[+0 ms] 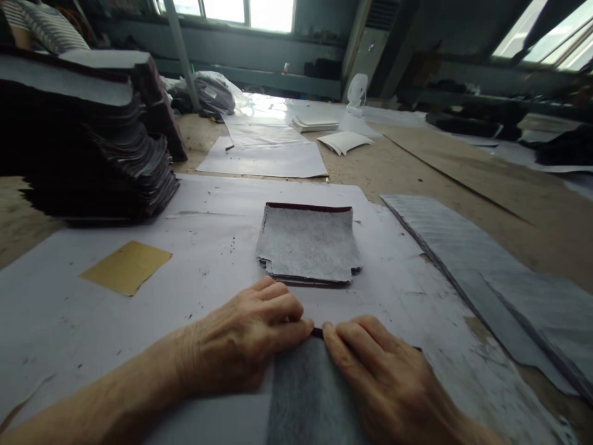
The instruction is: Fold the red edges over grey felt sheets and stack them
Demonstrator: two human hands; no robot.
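A grey, felt-like sheet (pixel 308 398) lies on the white paper right in front of me, with a narrow dark maroon strip along its far edge. My left hand (pixel 248 337) has its fingers curled and its thumb pressed on that edge. Close beside it, my right hand (pixel 386 368) grips the same edge with bent fingers, a short stretch of the strip showing between the two thumbs. Just beyond my hands sits a small pile of grey pieces (pixel 310 241) with notched near corners; the top piece has a maroon far edge. My hands hide much of the sheet.
White paper (pixel 208 247) covers the work surface. A tan card (pixel 127 267) lies at left, before a tall stack of dark sheets (pixel 106 148). Long grey strips (pixel 482 266) lie at right. Farther back are white sheets (pixel 264 154) and a small white fan (pixel 356 93).
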